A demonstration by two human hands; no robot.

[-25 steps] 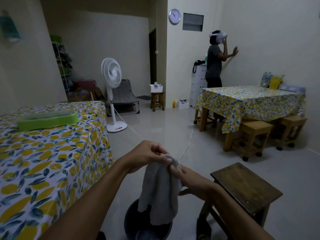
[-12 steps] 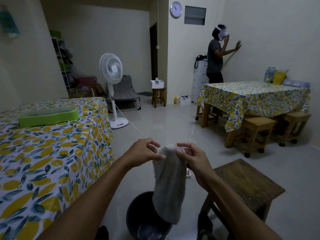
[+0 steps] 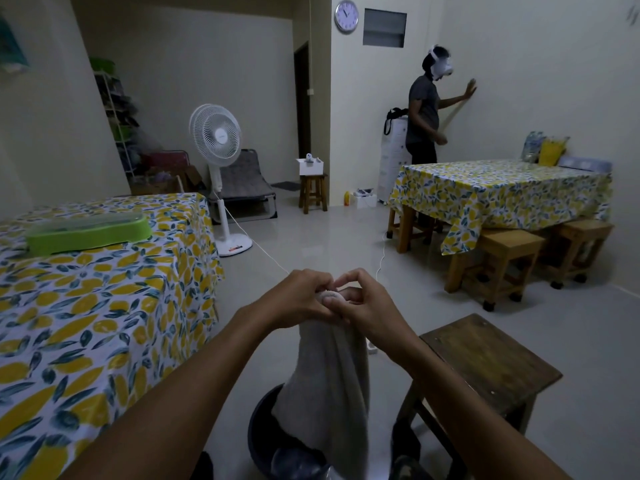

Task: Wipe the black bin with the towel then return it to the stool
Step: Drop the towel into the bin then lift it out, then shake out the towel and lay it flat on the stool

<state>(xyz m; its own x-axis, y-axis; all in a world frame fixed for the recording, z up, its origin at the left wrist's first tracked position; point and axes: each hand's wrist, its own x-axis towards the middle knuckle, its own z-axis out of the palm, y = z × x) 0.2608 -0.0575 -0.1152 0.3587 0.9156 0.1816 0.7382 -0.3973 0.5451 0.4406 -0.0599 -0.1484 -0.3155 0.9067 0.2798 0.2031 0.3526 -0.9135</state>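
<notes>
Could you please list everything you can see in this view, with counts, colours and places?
towel: one, grey, hanging from both hands over the bin
bin: one, black, on the floor at bottom centre
dark stool: one, brown, right of the bin
tables: two, lemon-print cloths, left and far right
tray: one, green, on the left table
fan: one, white, mid-room
clock: one, on the far wall
other person: one, at the far wall
left hand, right hand: pinching the towel's top

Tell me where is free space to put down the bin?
The dark stool top at right is bare. The floor between fan and far table is open. Crowded: where the bin sits under the towel held by both hands.
</notes>
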